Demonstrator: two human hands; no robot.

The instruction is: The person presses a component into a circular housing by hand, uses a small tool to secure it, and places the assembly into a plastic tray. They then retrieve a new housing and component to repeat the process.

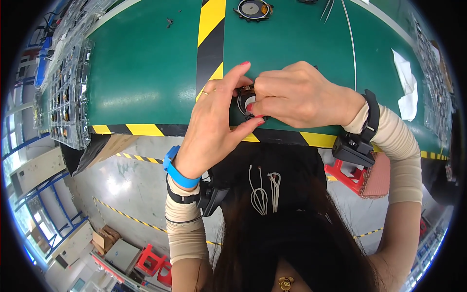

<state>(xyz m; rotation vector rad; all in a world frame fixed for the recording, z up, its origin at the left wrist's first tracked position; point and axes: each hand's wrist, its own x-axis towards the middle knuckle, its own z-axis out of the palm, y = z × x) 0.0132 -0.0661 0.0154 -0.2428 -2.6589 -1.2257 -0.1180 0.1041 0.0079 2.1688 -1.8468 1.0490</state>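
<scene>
A small round dark watch case (241, 103) with a pale inner disc is at the near edge of the green bench. My left hand (211, 117) grips it from the left, thumb at its near side and fingers at its far side. Over its right half, my right hand (306, 97) is closed, its bent fingertips pressed down at the disc. Whatever those fingertips pinch, if anything, is hidden by the fingers. A blue band circles my left wrist, and both wrists carry black strapped devices.
Another round watch case (253, 9) lies at the far side of the bench, with thin tweezers (328, 10) to its right. Clear compartment trays (70, 97) line the left. White paper (406, 87) lies at right; tiny dark pieces (169, 23) sit far left. A red stool (345, 177) stands below.
</scene>
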